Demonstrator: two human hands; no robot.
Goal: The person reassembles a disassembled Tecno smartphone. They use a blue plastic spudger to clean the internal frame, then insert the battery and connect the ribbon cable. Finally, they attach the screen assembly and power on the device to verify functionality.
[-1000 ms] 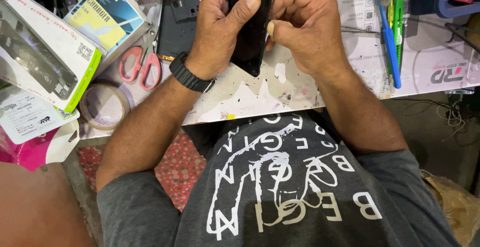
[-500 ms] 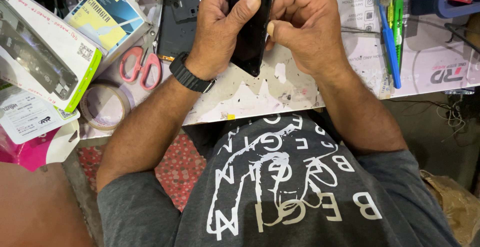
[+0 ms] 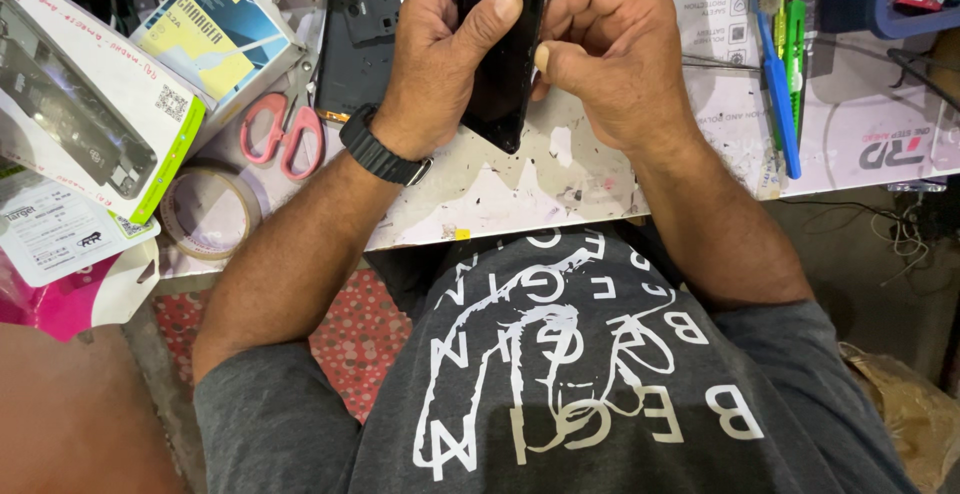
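My left hand [image 3: 440, 64] grips a black smartphone [image 3: 505, 64] held upright over the worn white work mat [image 3: 500, 189], thumb pressed across its glossy face. A black watch sits on that wrist. My right hand [image 3: 615, 64] is curled against the phone's right edge, thumbnail touching the seam. The phone's upper part runs out of the frame. A dark phone back frame [image 3: 360, 34] lies on the mat just left of my left hand.
Pink-handled scissors [image 3: 285, 134] and a tape roll [image 3: 210, 212] lie at the left, beside white product boxes [image 3: 90, 104]. A blue toothbrush [image 3: 775, 74] and a green tool [image 3: 795, 44] lie at the right. Cables hang off the table's right edge.
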